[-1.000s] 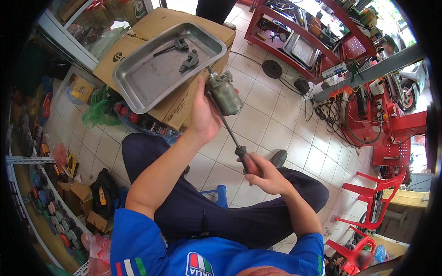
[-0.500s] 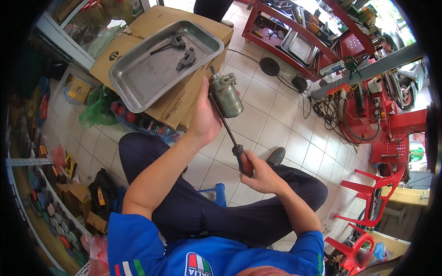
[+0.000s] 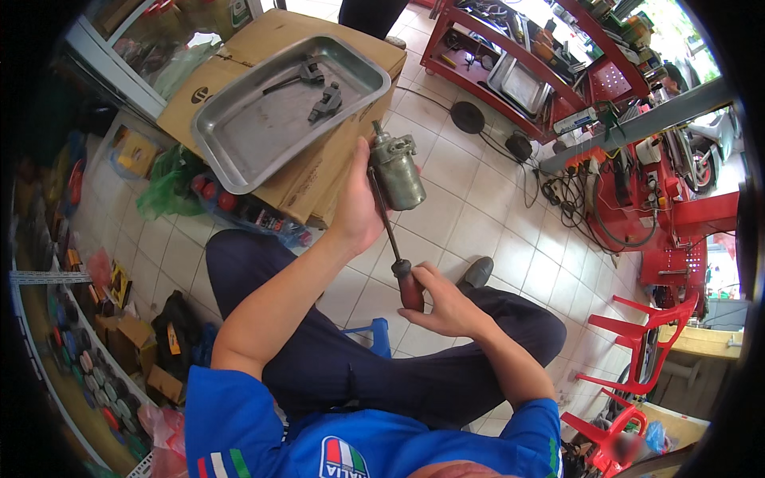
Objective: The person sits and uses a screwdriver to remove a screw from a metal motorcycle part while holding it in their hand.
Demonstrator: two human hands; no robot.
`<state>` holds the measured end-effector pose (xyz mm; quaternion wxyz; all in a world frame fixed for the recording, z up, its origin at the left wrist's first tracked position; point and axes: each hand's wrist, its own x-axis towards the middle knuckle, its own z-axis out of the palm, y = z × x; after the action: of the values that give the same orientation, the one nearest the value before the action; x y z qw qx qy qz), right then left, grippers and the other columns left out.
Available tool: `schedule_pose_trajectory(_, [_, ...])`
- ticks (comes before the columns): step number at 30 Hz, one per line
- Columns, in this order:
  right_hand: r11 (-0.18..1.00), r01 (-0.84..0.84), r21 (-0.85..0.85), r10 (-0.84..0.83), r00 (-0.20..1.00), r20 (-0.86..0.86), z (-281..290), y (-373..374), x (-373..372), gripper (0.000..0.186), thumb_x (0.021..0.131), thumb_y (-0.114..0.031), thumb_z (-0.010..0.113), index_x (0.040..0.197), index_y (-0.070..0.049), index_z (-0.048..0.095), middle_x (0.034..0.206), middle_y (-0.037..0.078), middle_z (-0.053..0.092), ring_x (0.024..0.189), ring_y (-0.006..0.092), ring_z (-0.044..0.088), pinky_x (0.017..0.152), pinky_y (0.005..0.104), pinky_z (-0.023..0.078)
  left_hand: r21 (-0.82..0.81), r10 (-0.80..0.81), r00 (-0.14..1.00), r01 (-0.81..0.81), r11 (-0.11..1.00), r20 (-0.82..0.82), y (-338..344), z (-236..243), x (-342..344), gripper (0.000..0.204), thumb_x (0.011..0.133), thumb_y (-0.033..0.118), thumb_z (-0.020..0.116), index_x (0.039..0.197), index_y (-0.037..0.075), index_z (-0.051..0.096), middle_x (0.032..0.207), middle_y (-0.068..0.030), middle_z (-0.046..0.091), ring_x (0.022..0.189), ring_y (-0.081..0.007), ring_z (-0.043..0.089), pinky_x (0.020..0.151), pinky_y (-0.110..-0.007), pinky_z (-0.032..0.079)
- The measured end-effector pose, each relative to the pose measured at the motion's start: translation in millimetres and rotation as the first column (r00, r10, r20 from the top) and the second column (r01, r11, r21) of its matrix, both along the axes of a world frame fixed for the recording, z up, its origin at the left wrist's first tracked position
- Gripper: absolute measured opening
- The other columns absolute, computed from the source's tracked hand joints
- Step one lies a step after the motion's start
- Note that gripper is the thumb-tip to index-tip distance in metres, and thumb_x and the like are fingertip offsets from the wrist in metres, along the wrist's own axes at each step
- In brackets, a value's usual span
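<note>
At frame centre, the left hand (image 3: pixel 360 211) wraps a dull-grey metal cylinder (image 3: pixel 401 179); the right hand (image 3: pixel 448 309) (lower) pinches a red-handled screwdriver (image 3: pixel 409 288).

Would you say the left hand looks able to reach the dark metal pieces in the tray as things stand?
Probably not directly: the left hand is holding the cylindrical metal motor, though the open metal tray lies close by and nothing covers the dark metal pieces.
</note>
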<state>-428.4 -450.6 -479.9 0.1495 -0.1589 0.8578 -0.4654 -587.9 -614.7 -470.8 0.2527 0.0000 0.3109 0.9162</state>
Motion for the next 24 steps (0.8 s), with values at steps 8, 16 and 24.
schedule_pose_trajectory(8, [0.915, 0.365, -0.173, -0.074, 0.573, 0.816, 4, -15, -8, 0.039, 0.095, -0.026, 0.07, 0.118, -0.003, 0.048, 0.102, 0.015, 0.064, 0.086, 0.0147, 0.067, 0.068, 0.0283, 0.052, 0.03, -0.013, 1.0, 0.012, 0.999, 0.017, 7, 6, 4, 0.058, 0.107, 0.056, 0.027, 0.129, 0.009, 0.053, 0.115, -0.0094, 0.064, 0.109, -0.0218, 0.063, 0.091, -0.038, 0.054])
schedule_pose_trajectory(16, [0.997, 0.07, -0.01, -0.071, 0.981, -0.18, -7, -3, 2, 0.052, 0.086, -0.02, 0.078, 0.124, 0.001, 0.048, 0.1, 0.01, 0.061, 0.074, 0.0169, 0.063, 0.072, 0.0333, 0.055, -0.021, -0.016, 1.0, 0.016, 1.0, 0.003, 0, -1, -3, 0.062, 0.106, 0.057, 0.025, 0.13, 0.006, 0.053, 0.115, -0.012, 0.063, 0.109, -0.0235, 0.063, 0.094, -0.041, 0.054])
schedule_pose_trajectory(24, [0.952, 0.225, -0.209, 0.019, 0.635, 0.772, 10, -16, -9, 0.046, 0.096, -0.027, 0.069, 0.129, -0.002, 0.049, 0.101, 0.013, 0.06, 0.069, 0.0149, 0.065, 0.058, 0.0308, 0.053, 0.002, -0.043, 0.999, 0.043, 0.999, 0.015, 5, 2, 0, 0.064, 0.106, 0.057, 0.025, 0.13, 0.005, 0.052, 0.116, -0.0123, 0.062, 0.11, -0.0254, 0.063, 0.096, -0.045, 0.053])
